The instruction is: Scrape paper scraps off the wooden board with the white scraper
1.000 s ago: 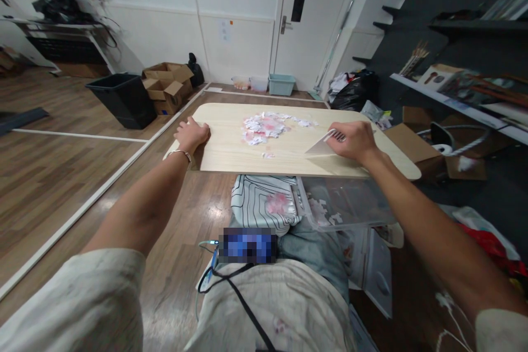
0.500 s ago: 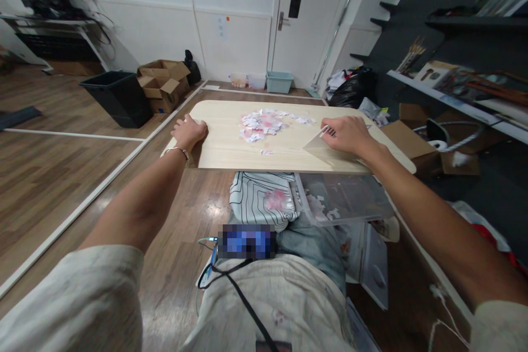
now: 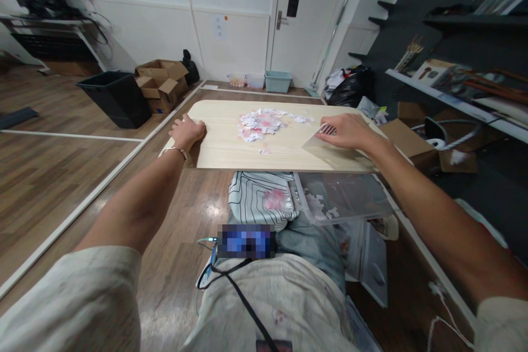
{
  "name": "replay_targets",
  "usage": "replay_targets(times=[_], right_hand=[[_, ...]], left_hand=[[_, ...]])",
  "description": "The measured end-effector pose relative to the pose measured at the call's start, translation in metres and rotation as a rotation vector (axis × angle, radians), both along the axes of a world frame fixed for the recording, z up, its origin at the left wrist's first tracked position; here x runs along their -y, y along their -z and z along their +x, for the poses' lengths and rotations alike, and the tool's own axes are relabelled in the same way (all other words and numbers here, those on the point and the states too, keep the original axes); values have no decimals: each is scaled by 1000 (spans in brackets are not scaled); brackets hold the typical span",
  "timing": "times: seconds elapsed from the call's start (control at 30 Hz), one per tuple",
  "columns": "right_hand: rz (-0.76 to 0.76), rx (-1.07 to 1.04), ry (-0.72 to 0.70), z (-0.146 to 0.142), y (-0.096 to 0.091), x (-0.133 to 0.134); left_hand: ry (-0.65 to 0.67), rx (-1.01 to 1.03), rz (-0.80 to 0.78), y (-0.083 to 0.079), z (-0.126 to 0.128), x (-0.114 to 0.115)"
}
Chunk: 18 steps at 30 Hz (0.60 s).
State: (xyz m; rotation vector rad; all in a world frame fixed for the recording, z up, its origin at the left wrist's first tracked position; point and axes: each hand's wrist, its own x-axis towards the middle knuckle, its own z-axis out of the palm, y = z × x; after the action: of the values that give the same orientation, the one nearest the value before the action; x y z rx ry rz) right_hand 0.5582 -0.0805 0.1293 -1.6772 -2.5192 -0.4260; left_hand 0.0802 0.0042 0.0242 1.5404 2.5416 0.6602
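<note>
A light wooden tabletop (image 3: pixel 223 155) lies before me, with a heap of small white and pink paper scraps (image 3: pixel 260 122) around its middle. A few loose scraps (image 3: pixel 264 152) sit nearer the front edge. My left hand (image 3: pixel 186 131) is bent round the table's left edge, its thumb towards the top. Towards the right side, my right hand (image 3: pixel 348 131) is closed on a thin, pale, flat scraper (image 3: pixel 314 141) with a striped or slotted upper part. The scraper is tilted, its lower tip at the tabletop, apart from the heap.
Below the front edge are a clear plastic bin (image 3: pixel 350 198) holding some scraps and a striped cloth (image 3: pixel 259 198) on my lap. A black bin (image 3: pixel 117 102) and cardboard boxes (image 3: pixel 163 85) stand left. A shelf (image 3: pixel 454 99) and another box (image 3: pixel 408 137) are at right.
The scraper and my right hand have shifted very slightly left, and more of the slotted part shows. My left hand keeps its place on the table edge; the view has moved a little.
</note>
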Motion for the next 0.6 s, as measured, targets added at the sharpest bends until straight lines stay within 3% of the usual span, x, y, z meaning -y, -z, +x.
replay_targets(times=[0.6], right_hand=[[40,15,85,-19,-2,-12]], left_hand=[[-2,0,-15,-3,1,2]])
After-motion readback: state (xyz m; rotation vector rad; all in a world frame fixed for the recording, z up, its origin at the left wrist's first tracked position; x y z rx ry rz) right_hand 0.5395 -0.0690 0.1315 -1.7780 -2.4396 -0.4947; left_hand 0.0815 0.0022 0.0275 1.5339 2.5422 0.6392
